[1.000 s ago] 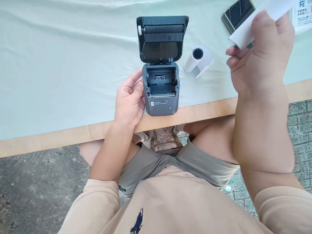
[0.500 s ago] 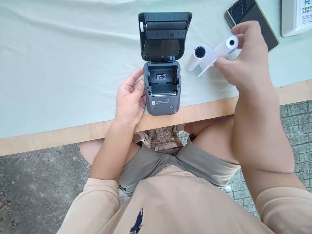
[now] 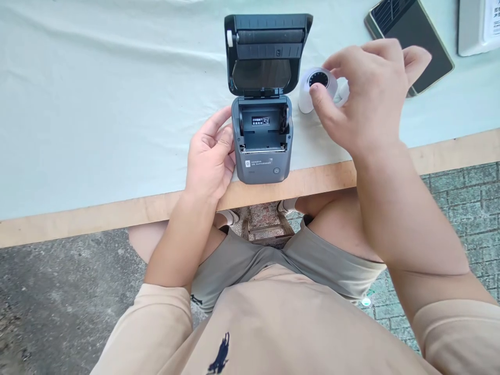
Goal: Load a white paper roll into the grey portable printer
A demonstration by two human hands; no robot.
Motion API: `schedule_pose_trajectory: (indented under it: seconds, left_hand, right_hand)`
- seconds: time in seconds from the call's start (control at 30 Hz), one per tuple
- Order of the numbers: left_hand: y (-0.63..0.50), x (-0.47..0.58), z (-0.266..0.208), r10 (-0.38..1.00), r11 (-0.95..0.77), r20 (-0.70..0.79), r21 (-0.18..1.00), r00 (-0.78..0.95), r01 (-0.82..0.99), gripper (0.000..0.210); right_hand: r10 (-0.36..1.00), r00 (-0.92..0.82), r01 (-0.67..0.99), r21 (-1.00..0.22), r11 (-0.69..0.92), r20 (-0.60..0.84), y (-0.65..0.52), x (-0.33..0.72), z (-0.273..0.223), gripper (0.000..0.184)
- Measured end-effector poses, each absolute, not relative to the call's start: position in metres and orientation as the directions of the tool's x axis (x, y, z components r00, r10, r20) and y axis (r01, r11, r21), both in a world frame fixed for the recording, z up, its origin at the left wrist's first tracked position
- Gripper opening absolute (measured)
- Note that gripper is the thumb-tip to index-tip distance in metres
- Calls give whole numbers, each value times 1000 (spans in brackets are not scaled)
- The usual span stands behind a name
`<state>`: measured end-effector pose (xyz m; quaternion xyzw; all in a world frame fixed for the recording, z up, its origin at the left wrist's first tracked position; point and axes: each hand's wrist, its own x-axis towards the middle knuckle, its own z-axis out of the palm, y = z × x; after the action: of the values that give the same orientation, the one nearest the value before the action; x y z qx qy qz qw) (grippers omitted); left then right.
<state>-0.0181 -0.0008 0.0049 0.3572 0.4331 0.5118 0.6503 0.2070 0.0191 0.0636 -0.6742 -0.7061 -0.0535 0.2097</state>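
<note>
A dark grey label printer [image 3: 262, 169] stands near the table's front edge with its lid [image 3: 267, 52] flipped up. Its paper bay is bare inside, showing a small printed sticker on the back wall. My left hand [image 3: 209, 156] grips the printer's left side, thumb and fingers curled against the casing. To the right of the printer, a white paper roll [image 3: 307, 100] with a black toothed core stands on the cloth. My right hand [image 3: 369, 94] pinches this roll between thumb and forefinger. Behind those fingers a second white roll [image 3: 343, 89] is mostly hidden.
A dark phone-like device [image 3: 424, 44] lies at the back right, partly behind my right hand. A white box [image 3: 474, 31] with printed text sits in the far right corner. Pale green cloth [image 3: 117, 104] covers the table, leaving a wooden front edge [image 3: 97, 213] exposed.
My right hand has moved left, from the smaller roll at the right to the roll with the black core, and now pinches it. My left hand stays on the printer.
</note>
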Motion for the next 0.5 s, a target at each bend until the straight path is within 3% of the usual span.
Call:
schedule_pose_trajectory:
  seconds: [0.27, 0.5]
  left_hand:
    - [-1, -20, 2, 976, 212, -180, 909, 121, -359, 28]
    - [0, -19, 4, 977, 212, -182, 903, 113, -373, 26]
  right_hand:
    - [972, -62, 970, -218, 112, 227, 16, 208, 67, 39]
    - [956, -62, 975, -187, 119, 287, 17, 210, 66, 40]
